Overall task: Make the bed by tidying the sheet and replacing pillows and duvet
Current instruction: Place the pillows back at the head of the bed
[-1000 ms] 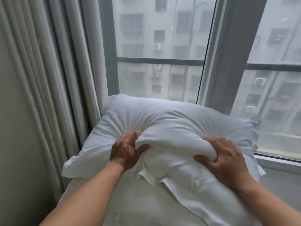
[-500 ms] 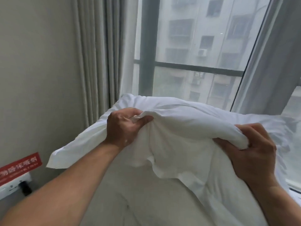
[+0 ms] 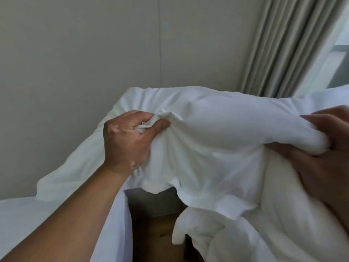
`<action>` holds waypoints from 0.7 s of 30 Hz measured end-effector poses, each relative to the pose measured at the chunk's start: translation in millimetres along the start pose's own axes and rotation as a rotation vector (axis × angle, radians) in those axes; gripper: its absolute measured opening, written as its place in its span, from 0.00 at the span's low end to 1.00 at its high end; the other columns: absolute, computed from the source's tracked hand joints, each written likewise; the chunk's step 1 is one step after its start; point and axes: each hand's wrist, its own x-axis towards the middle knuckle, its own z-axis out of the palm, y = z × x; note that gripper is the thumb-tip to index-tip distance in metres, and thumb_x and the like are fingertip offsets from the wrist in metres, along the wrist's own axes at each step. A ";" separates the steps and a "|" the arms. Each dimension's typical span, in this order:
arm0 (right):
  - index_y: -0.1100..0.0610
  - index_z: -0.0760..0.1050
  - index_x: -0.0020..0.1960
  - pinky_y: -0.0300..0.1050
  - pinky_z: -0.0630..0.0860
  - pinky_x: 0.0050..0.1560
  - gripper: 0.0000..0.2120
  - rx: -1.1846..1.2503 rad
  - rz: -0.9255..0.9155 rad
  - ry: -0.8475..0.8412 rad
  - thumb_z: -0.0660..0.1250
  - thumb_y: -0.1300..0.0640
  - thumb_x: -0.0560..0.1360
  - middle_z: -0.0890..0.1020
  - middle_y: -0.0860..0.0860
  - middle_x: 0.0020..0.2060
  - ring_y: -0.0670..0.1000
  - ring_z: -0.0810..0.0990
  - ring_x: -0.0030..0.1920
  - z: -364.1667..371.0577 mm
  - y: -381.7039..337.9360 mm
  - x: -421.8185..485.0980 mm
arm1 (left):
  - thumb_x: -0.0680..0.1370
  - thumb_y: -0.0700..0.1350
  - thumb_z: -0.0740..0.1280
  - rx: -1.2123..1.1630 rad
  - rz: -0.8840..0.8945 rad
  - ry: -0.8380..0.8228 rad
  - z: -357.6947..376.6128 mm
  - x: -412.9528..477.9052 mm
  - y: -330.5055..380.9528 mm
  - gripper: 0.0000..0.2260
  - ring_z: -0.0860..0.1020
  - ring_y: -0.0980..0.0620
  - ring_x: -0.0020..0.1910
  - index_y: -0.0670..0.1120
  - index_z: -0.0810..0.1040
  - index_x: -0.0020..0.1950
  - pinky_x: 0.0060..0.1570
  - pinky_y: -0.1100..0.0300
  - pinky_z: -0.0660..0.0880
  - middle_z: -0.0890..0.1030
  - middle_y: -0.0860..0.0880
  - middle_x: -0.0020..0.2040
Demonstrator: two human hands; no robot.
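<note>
Left hand (image 3: 126, 140) at nine o'clock and right hand (image 3: 324, 167) at three each clench a fistful of the airborne pillow (image 3: 226, 125), so cloth-only grips may let it slip out

We see a plain grey-beige wall (image 3: 75, 53) filling the view from nine to twelve o'clock, with a thin vertical seam (image 3: 160, 44) running down it near twelve. At one to two o'clock hangs a pleated grey curtain (image 3: 287, 44). Just past it, a sliver of window (image 3: 340, 59) admits soft daylight. At six o'clock we glimpse dark brown floor (image 3: 156, 239).
</note>
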 end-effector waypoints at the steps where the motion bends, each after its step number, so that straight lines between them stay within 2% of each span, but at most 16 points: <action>1: 0.52 0.82 0.51 0.51 0.75 0.50 0.18 0.003 0.015 -0.015 0.79 0.43 0.67 0.79 0.54 0.45 0.53 0.79 0.46 30.9 -10.1 -2.5 | 0.73 0.59 0.74 0.062 -0.021 0.020 -23.2 -5.0 -19.6 0.17 0.79 0.49 0.34 0.45 0.86 0.40 0.39 0.56 0.73 0.82 0.50 0.34; 3: 0.57 0.83 0.49 0.49 0.73 0.47 0.19 0.013 -0.025 -0.071 0.79 0.45 0.68 0.78 0.54 0.42 0.55 0.77 0.43 85.6 -40.1 -1.5 | 0.72 0.57 0.76 0.177 -0.067 0.061 -72.6 -19.7 -58.7 0.15 0.78 0.51 0.33 0.45 0.85 0.39 0.37 0.61 0.71 0.81 0.51 0.33; 6: 0.55 0.83 0.48 0.43 0.72 0.46 0.17 0.123 -0.083 -0.209 0.79 0.44 0.67 0.77 0.50 0.42 0.53 0.77 0.43 177.0 -81.3 -18.2 | 0.71 0.58 0.76 0.303 -0.188 0.075 -142.6 -56.8 -116.6 0.15 0.79 0.53 0.33 0.46 0.85 0.38 0.36 0.63 0.71 0.82 0.54 0.33; 10: 0.52 0.83 0.47 0.54 0.75 0.46 0.17 0.250 -0.091 -0.433 0.76 0.41 0.65 0.77 0.47 0.42 0.52 0.78 0.43 301.3 -116.1 -60.0 | 0.69 0.59 0.75 0.446 -0.407 0.046 -223.2 -122.1 -201.0 0.13 0.80 0.56 0.35 0.49 0.85 0.37 0.36 0.65 0.71 0.82 0.59 0.34; 13: 0.50 0.83 0.46 0.53 0.76 0.46 0.22 0.290 -0.094 -0.559 0.71 0.33 0.66 0.76 0.45 0.41 0.47 0.76 0.42 396.4 -135.0 -101.6 | 0.68 0.63 0.72 0.518 -0.618 0.043 -269.2 -168.6 -261.5 0.16 0.80 0.58 0.36 0.51 0.85 0.37 0.38 0.69 0.69 0.82 0.60 0.34; 17: 0.49 0.83 0.46 0.49 0.73 0.47 0.28 0.363 -0.090 -0.682 0.63 0.25 0.70 0.73 0.41 0.41 0.42 0.73 0.42 500.4 -148.3 -149.6 | 0.68 0.71 0.65 0.641 -0.766 0.013 -313.6 -211.0 -334.8 0.22 0.81 0.55 0.37 0.54 0.84 0.39 0.40 0.60 0.72 0.83 0.58 0.36; 21: 0.48 0.83 0.48 0.49 0.73 0.49 0.29 0.399 -0.081 -0.719 0.63 0.24 0.69 0.72 0.40 0.42 0.43 0.73 0.44 576.2 -158.9 -166.8 | 0.70 0.72 0.64 0.757 -0.737 -0.010 -342.2 -219.7 -389.9 0.23 0.81 0.54 0.36 0.54 0.83 0.38 0.39 0.58 0.75 0.83 0.58 0.36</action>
